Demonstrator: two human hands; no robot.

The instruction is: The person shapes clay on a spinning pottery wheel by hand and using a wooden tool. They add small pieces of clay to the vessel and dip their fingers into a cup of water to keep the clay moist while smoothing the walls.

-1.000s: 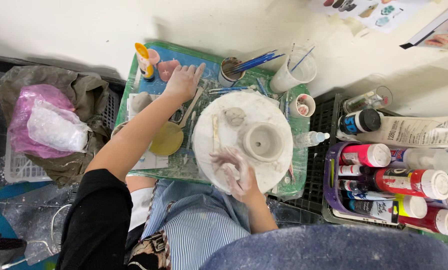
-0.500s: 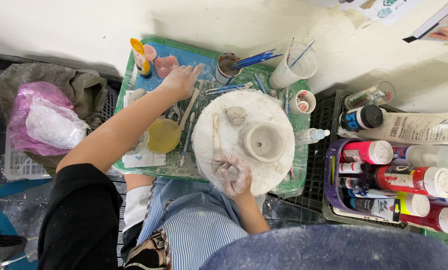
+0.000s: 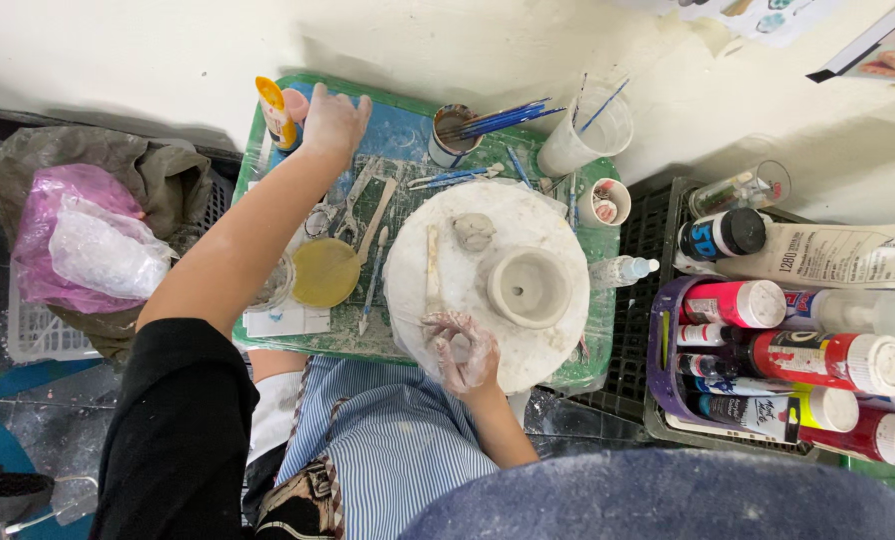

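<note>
Reaching: left hand (image 3: 335,122) spread flat, holding nothing, beside pink sponge (image 3: 296,103)
Bracing: right hand (image 3: 460,349), fingers curled, empty, steadies round board (image 3: 488,285) near clay pot (image 3: 529,287)

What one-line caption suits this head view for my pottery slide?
Clay-smeared right hand rests on round white turntable beside small grey clay pot; left hand reaches across green tray.

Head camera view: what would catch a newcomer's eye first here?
First, the small grey clay pot at the centre of a round white board, with the clay-smeared right hand on the board's near edge. The left hand reaches to the green tray's far corner, and bright paint bottles crowd the right.
</note>
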